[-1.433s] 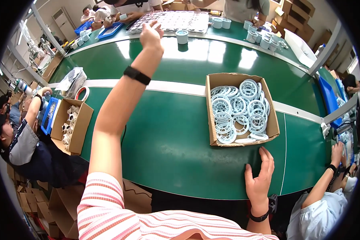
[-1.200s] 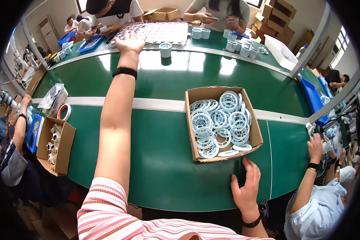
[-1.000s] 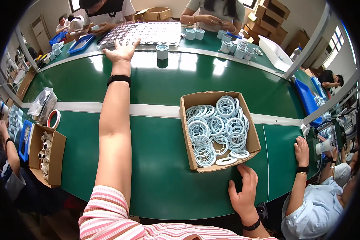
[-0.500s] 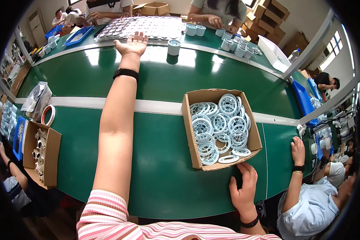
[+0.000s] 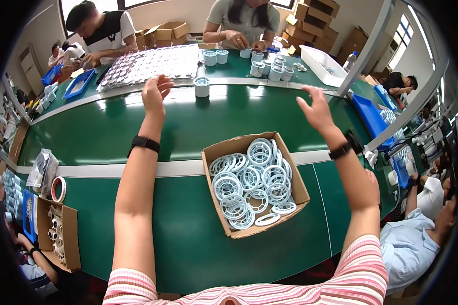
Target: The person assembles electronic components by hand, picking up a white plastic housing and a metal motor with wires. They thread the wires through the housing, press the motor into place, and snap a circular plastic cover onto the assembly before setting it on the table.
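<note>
I am reaching both arms out over the green conveyor table (image 5: 112, 137). My left hand (image 5: 155, 94) is hanging open at eleven o'clock, fingers loosely curled, gripping nothing, just short of the tray of small parts (image 5: 147, 66). My right hand (image 5: 315, 108) is open at one o'clock, fingers spread, empty. The cardboard box (image 5: 216, 152) of white plastic reels (image 5: 252, 178) is sitting between my forearms, touching neither.
</note>
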Tool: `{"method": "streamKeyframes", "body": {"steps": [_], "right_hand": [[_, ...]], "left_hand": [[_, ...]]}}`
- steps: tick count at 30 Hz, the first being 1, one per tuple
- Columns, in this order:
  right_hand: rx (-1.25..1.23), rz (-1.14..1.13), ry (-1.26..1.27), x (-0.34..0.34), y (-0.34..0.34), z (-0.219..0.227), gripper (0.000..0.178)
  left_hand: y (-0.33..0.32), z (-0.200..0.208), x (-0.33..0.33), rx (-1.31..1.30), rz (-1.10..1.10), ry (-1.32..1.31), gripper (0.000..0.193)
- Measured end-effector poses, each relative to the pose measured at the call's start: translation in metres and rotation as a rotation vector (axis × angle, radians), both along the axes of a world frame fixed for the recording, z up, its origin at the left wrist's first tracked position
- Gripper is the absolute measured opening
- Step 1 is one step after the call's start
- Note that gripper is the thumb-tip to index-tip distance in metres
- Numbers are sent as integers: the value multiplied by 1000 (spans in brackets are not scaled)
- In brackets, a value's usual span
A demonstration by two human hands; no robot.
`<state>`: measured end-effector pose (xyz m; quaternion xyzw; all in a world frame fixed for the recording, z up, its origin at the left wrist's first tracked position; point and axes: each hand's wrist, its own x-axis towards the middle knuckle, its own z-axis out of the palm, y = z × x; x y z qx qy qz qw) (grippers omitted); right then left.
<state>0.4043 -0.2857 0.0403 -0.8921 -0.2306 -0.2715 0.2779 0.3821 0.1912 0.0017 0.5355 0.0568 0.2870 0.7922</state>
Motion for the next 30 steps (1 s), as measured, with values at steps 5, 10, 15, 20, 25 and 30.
{"method": "streamKeyframes", "body": {"steps": [5, 10, 15, 20, 25, 30], "right_hand": [[-271, -193, 84, 165, 48, -42, 73], [-316, -265, 262, 214, 104, -38, 83], [-489, -260, 340, 220, 122, -27, 88], [-444, -259, 287, 220, 133, -28, 93], [-468, -297, 300, 226, 136, -27, 94], [-422, -231, 289, 199, 137, -25, 87]], "left_hand": [[7, -3, -77, 1164, 532, -249, 18], [46, -1, -168, 1382, 569, -181, 23], [73, -9, -175, 960, 629, 36, 32], [72, -16, -167, 1000, 575, 88, 36], [68, -18, -169, 970, 587, 117, 36], [67, -16, -177, 945, 553, 110, 36]]}}
